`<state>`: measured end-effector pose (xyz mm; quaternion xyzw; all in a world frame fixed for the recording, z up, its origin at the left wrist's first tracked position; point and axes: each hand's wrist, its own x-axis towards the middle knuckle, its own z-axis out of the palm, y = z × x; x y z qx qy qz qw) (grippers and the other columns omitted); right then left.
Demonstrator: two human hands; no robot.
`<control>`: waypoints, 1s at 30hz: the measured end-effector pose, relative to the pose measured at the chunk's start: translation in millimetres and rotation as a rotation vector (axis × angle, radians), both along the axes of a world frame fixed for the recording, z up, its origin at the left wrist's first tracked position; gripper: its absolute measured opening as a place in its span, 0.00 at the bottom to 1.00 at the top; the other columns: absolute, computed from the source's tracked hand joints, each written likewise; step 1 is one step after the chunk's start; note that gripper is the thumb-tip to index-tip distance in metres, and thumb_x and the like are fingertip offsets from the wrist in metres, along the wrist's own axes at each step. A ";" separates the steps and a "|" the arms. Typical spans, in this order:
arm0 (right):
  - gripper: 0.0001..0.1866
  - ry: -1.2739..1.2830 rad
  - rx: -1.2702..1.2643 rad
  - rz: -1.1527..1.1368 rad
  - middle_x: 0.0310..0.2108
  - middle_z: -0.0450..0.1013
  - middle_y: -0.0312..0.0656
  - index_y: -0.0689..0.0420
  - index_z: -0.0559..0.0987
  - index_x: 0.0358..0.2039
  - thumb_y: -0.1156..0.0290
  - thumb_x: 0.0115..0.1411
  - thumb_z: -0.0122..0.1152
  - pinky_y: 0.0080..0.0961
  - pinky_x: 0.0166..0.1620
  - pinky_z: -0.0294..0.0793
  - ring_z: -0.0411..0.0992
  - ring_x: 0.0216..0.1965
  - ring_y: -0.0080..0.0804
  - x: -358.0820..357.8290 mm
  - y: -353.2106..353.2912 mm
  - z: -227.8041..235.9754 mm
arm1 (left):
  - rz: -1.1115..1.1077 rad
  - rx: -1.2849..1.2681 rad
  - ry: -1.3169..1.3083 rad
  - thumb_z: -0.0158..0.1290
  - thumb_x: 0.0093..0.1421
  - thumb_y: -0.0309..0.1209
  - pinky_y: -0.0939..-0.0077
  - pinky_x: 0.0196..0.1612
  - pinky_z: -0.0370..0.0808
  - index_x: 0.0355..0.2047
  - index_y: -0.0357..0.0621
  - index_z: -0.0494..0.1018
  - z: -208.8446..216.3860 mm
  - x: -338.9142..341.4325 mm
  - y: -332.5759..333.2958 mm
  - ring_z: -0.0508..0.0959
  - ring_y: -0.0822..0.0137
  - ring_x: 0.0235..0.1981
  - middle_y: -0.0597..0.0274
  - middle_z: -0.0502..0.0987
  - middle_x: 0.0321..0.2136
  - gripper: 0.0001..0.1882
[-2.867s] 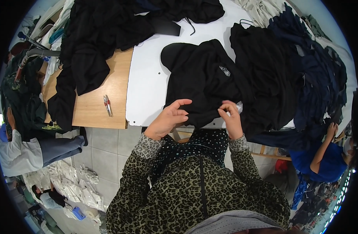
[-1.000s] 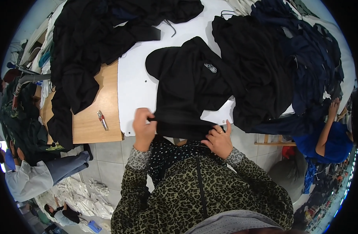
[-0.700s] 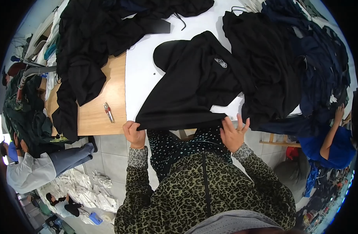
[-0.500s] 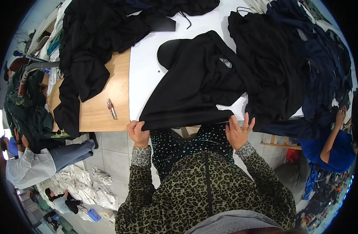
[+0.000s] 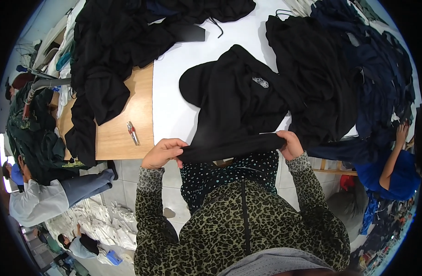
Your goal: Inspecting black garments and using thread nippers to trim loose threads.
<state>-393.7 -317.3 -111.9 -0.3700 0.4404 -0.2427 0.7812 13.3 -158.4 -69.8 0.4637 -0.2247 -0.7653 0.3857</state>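
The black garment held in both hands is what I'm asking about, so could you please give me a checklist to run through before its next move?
1. Left hand gripping the left end of the black garment's near edge: ok, pinched at the fingertips.
2. Right hand gripping the right end: ok, pinched there.
3. Near edge drawn out between the hands: ok, it spans the gap.
4. Red-handled snips clear of the garment: ok, apart from it on the wooden tabletop.
5. Garment body smooth: not ok, it shows folds.
6. Garment free of the black cloth pile at right: cannot tell, black meets black.
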 end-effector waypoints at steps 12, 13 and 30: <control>0.13 -0.141 0.329 -0.210 0.38 0.75 0.42 0.64 0.73 0.41 0.71 0.57 0.54 0.30 0.41 0.74 0.74 0.39 0.32 6.2 1.7 7.2 | 0.224 -0.118 -0.149 0.54 0.57 0.24 0.86 0.19 0.70 0.41 0.35 0.71 -21.6 -9.4 -3.6 0.72 0.78 0.19 0.63 0.74 0.29 0.11; 0.13 -0.143 0.326 -0.213 0.38 0.75 0.42 0.64 0.73 0.41 0.71 0.57 0.54 0.30 0.41 0.74 0.74 0.39 0.32 7.9 3.5 11.6 | 0.383 -0.162 -0.180 0.53 0.59 0.26 0.87 0.18 0.69 0.41 0.36 0.71 -18.5 -9.7 -3.1 0.72 0.79 0.19 0.65 0.74 0.29 0.10; 0.18 0.761 -1.278 0.069 0.42 0.71 0.44 0.60 0.77 0.39 0.75 0.44 0.65 0.34 0.49 0.65 0.66 0.46 0.44 38.6 5.9 -12.6 | 0.466 -0.719 -1.151 0.54 0.53 0.19 0.80 0.32 0.72 0.36 0.41 0.72 13.9 -77.3 -51.8 0.72 0.69 0.30 0.60 0.71 0.38 0.10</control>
